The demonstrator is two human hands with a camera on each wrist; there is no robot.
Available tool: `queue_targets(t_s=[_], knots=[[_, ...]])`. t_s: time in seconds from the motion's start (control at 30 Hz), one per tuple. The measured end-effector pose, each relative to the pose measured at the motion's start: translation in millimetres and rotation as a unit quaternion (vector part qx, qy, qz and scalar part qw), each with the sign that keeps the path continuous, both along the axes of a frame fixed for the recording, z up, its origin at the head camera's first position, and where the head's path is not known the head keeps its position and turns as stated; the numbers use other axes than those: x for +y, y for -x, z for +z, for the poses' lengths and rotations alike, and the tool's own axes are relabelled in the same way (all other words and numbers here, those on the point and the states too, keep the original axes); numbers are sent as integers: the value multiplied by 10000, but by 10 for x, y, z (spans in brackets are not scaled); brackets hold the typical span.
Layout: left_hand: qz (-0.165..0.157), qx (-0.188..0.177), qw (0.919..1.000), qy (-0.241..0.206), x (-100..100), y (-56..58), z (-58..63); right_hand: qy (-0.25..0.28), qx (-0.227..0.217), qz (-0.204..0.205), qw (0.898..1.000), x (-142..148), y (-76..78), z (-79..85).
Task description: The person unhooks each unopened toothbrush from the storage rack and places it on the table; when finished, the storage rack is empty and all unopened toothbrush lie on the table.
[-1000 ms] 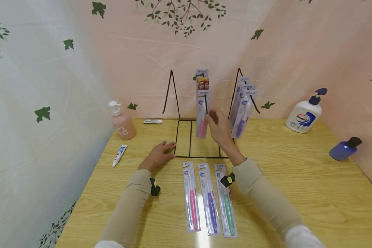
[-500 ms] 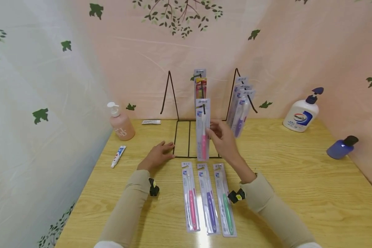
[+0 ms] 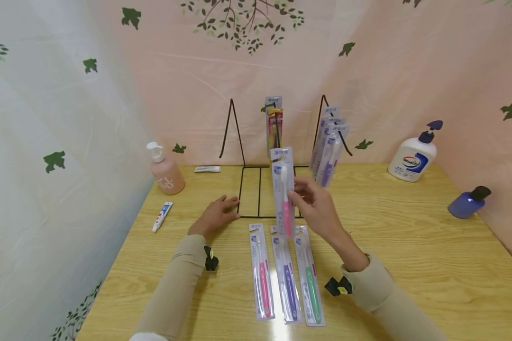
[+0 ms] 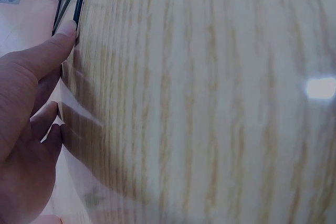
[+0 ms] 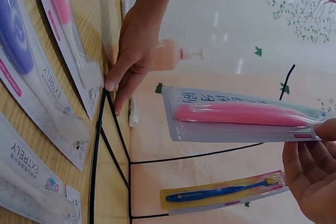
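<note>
In the head view my right hand pinches the right edge of a packaged pink toothbrush, held upright in front of the black wire rack. The right wrist view shows thumb and fingers on this pack, apart from the hook. My left hand rests on the table with relaxed fingers, its fingertips touching the rack's left front corner. On the rack's middle hook hang a red-and-yellow pack with a blue toothbrush and a pale pack behind it. Several packaged toothbrushes hang on the right hook.
Pink, purple and green packaged toothbrushes lie in a row before the rack. Two small toothpaste tubes, a pink pump bottle, a white pump bottle and a blue bottle stand or lie around the sides.
My right hand has drawn the pink toothbrush pack forward off the middle hook and lower, toward me, uncovering the red-and-yellow pack. The left hand has stayed at the rack's corner.
</note>
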State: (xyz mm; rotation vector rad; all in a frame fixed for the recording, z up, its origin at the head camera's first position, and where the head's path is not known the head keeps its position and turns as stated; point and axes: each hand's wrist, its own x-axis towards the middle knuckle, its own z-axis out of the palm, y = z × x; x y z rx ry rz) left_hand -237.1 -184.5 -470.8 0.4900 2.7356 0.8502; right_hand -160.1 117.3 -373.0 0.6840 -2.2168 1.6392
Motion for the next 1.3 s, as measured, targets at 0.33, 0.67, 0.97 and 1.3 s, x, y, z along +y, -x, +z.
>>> queue_targets(t_s=[0.33,0.67,0.97,1.3], knots=[[79,-120,9999,-29,18,-48,41,-23,-240,-192,9995,231,-180,-158],[33,-67,10000,-53,15,-33,40,-582,-1258,-635,9883,640,-346,-323],[68,-98,9999,-6,6,-14,5,-906,-2832,-588,9530,960,-452,-523],[69,-121,9999,-6,12,-31,33,-1523,-3697,-219,9163,975,-495,-792]])
